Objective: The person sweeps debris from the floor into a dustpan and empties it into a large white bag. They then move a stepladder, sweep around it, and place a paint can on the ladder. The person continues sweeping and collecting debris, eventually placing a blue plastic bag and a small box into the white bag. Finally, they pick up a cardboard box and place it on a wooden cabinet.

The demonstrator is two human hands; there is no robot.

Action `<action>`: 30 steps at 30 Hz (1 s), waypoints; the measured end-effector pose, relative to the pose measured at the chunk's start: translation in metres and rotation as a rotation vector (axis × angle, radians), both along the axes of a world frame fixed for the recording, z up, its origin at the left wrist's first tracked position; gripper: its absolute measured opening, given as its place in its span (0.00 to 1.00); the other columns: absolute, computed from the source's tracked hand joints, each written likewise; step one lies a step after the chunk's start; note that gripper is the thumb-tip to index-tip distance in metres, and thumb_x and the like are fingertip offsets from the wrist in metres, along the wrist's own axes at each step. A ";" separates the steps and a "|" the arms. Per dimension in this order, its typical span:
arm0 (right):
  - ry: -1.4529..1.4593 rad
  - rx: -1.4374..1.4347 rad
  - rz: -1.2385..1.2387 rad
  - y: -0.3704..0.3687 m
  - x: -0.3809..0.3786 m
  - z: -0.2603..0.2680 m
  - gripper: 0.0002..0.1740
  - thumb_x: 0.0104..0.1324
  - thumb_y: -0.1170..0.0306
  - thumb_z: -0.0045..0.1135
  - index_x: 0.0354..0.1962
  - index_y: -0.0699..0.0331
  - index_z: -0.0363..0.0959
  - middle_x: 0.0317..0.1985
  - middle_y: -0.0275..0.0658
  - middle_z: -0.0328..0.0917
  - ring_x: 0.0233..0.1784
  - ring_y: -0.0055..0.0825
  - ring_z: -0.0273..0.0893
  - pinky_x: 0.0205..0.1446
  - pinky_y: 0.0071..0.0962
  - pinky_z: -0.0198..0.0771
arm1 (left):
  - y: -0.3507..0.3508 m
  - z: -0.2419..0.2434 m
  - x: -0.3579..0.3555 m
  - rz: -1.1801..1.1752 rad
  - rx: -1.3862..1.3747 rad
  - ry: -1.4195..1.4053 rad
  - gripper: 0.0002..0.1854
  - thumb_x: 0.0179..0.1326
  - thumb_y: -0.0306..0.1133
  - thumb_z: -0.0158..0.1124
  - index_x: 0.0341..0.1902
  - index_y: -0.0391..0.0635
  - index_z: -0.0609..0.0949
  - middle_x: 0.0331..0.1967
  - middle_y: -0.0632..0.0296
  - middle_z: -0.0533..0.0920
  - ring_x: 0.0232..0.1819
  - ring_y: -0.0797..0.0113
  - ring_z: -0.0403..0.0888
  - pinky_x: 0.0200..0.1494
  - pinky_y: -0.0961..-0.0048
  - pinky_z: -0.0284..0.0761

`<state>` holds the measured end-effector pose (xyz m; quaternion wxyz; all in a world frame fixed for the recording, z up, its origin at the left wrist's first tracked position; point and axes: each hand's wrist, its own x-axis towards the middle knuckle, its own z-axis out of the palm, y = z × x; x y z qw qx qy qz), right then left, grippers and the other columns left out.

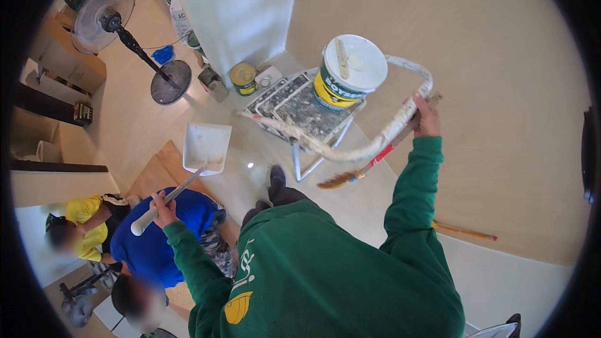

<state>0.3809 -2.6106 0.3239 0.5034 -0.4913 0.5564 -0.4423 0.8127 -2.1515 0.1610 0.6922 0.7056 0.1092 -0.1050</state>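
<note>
My left hand (164,210) grips the handle of a long-handled white dustpan (204,146), which hangs out ahead of me with some dirt in its pan. My right hand (428,119) is closed around a broom handle and the curved top rail of a step ladder (310,124); the fingers' far side is hidden. The broom (341,180) has short straw bristles and a red band, and slants down below the rail. A white-lidded paint bucket (354,72) stands on the ladder's paint-spotted platform, with a flat stick lying across its lid.
Two people crouch at left, one in a blue shirt (155,239), one in yellow (87,225). A pedestal fan (171,82) stands beyond the dustpan. A yellow paint can (243,78) sits by the wall corner. A yellow-orange pole (465,231) lies at right.
</note>
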 end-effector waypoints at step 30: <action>-0.077 -0.036 -0.403 -0.020 0.030 -0.009 0.10 0.56 0.69 0.55 0.35 0.64 0.69 0.17 0.33 0.68 0.15 0.18 0.63 0.18 0.16 0.60 | -0.111 -0.109 0.234 -0.278 0.133 0.002 0.15 0.58 0.46 0.61 0.35 0.46 0.77 0.33 0.61 0.80 0.31 0.74 0.76 0.30 0.77 0.73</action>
